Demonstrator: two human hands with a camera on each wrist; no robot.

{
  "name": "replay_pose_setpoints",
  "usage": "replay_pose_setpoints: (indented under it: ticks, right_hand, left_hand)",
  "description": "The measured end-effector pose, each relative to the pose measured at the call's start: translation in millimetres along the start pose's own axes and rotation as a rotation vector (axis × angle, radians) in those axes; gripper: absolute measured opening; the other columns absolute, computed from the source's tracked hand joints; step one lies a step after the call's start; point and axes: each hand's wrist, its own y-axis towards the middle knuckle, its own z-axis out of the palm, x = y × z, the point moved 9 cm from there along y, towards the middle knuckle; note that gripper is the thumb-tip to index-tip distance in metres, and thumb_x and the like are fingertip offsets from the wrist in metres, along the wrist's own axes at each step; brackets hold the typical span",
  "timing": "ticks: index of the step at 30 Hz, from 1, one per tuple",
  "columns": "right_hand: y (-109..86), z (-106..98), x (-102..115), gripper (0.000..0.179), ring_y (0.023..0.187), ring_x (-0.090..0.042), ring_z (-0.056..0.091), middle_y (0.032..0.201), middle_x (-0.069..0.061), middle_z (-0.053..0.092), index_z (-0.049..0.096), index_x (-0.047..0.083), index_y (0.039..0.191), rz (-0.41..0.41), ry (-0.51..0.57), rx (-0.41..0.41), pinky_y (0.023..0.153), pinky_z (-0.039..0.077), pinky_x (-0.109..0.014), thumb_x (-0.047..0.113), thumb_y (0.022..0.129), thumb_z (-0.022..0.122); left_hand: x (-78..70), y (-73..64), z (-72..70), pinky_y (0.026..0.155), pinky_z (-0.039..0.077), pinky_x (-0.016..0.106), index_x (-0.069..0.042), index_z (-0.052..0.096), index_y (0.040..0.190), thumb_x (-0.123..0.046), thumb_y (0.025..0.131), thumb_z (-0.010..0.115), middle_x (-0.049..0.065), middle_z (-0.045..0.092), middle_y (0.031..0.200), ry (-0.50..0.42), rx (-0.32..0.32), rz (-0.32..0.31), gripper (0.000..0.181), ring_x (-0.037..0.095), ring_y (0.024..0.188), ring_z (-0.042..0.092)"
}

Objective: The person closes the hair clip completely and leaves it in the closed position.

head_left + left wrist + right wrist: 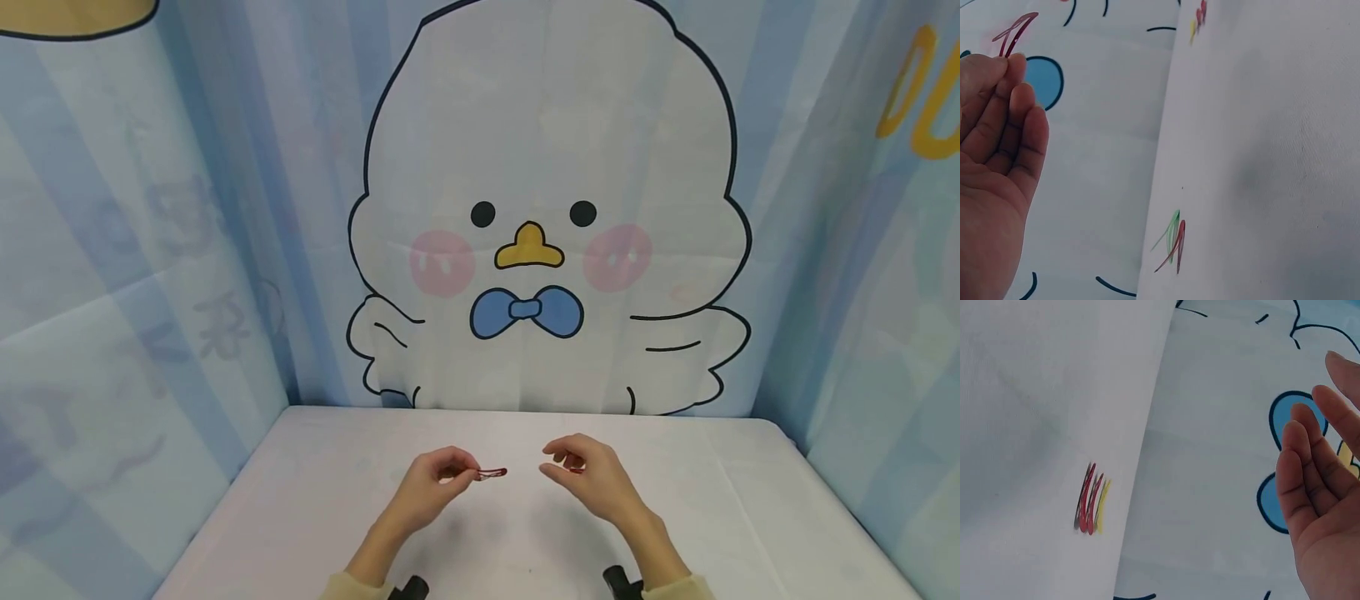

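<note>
My left hand [433, 483] pinches a red snap hair clip [492, 472] between thumb and fingertips, raised over the white table. In the left wrist view, the two arms of this hair clip [1016, 32] stand spread apart above the fingertips. Opposite it, my right hand [596, 475] hovers with thumb and fingers apart. The right wrist view shows the right hand [1322, 475] with nothing between its fingers. A small red bit shows between its fingers in the head view, partly hidden.
On the white table [720, 500] lie a green clip [1172, 234] and a red clip [1180, 247], both spread. Several red and dark clips [1088, 503] lie side by side with a yellow clip [1104, 503]. A printed curtain [547, 125] stands behind the table.
</note>
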Motion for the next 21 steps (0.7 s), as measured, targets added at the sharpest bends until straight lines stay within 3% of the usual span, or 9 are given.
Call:
replay_pose_setpoints:
  ticks: [11, 21]
  right_hand:
    - [-6.6, 12.6, 22.0, 0.018, 0.081, -0.01, 0.059, 0.093, 0.005, 0.068, 0.073, 0.012, 0.102, -0.089, 0.075, 0.03, 0.074, 0.053, -0.032, 0.019, 0.087, 0.081]
    - [-10.8, 15.8, 38.5, 0.016, 0.08, -0.009, 0.06, 0.094, 0.012, 0.068, 0.074, 0.013, 0.102, -0.157, 0.132, 0.039, 0.073, 0.053, -0.03, 0.019, 0.088, 0.081]
  left_hand:
    - [-1.9, -5.0, 9.0, 0.074, 0.052, 0.026, -0.003, 0.07, 0.098, -0.003, 0.094, 0.07, 0.004, 0.069, 0.091, -0.023, 0.013, 0.003, 0.004, 0.023, 0.084, 0.066]
    - [-14.0, -6.3, 16.1, 0.081, 0.054, 0.031, -0.005, 0.07, 0.098, -0.005, 0.096, 0.067, 0.002, 0.071, 0.093, -0.003, 0.036, 0.018, 0.004, 0.017, 0.087, 0.066]
